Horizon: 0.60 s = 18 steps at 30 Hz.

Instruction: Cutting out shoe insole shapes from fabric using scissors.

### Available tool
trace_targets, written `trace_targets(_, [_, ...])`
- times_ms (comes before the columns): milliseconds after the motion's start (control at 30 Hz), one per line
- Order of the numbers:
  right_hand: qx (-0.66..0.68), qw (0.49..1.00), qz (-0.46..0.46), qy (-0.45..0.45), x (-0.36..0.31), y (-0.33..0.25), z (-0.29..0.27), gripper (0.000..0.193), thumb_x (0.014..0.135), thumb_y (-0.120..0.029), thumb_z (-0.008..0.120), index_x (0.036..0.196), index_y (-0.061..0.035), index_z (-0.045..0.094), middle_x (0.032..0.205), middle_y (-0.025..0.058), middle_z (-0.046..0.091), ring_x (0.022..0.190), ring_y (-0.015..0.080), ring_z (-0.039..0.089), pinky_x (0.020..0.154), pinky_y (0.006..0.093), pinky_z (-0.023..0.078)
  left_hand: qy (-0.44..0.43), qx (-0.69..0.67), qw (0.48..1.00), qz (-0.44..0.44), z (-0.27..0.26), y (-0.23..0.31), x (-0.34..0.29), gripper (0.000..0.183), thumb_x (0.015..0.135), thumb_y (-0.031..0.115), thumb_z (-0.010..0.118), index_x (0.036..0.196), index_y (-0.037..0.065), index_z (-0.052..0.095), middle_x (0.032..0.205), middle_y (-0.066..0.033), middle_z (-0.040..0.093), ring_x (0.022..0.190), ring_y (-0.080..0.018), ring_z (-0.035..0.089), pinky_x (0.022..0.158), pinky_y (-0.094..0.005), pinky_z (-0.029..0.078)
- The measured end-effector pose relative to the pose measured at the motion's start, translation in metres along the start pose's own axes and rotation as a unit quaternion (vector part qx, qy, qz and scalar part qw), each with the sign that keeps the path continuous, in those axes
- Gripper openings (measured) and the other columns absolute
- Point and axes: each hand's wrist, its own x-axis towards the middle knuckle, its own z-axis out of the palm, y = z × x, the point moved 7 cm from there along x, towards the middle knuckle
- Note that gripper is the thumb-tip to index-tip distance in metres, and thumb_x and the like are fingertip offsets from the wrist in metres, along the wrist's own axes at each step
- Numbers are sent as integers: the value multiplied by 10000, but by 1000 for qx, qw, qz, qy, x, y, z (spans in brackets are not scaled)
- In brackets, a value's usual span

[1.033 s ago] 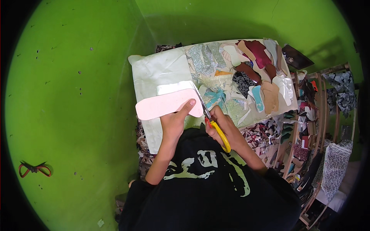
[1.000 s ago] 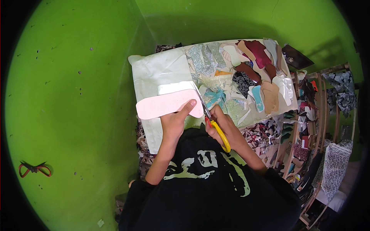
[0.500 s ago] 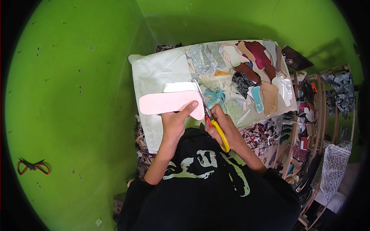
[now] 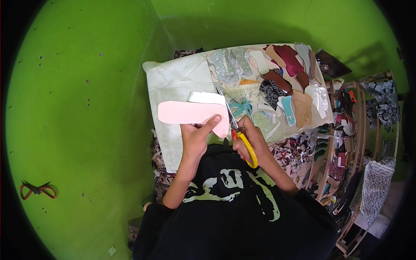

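Note:
My left hand [image 4: 198, 135] grips a pale pink insole [image 4: 186, 112] near its right end, thumb on top and fingers underneath. Behind the insole, a strip of white material [image 4: 206, 98] sticks out past its far edge. In my right hand [image 4: 255, 141] is a pair of scissors [image 4: 249, 151] with yellow and red handles. Their blades point away from me and lie close along the right end of the insole and the white material. Whether the blades are touching the material I cannot tell.
A table [image 4: 173, 78] with a pale cover stands ahead; cut sole-shaped pieces, brown [image 4: 277, 82], tan [image 4: 302, 110] and dark red [image 4: 288, 58], lie on its right half. Scraps [image 4: 294, 154] heap below it. Wooden racks [image 4: 359, 125] stand at right; another pair of scissors [image 4: 38, 190] hangs on the green wall.
The insole has tilted a little, its right end now lower. The white material behind it has shifted slightly right. My right hand still holds the scissors beside it.

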Motion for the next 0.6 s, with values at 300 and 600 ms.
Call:
trace_targets(300, [-79, 990, -120, -2, -3, 3, -6, 608, 879, -503, 701, 1073, -36, 363, 779, 130, 582, 682, 261, 588, 644, 359, 469, -12, 36, 999, 22, -6, 8, 6, 239, 839, 61, 777, 1037, -32, 683, 940, -79, 720, 800, -103, 669, 696, -230, 512])
trace_targets(600, [-55, 994, -90, -5, -5, 1, -3, 604, 885, -543, 671, 1021, -31, 380, 742, 133, 542, 645, 267, 557, 624, 354, 440, -16, 88, 996, 19, -10, 9, 8, 240, 822, 67, 790, 1013, -37, 688, 900, -69, 720, 741, -81, 654, 652, -225, 503])
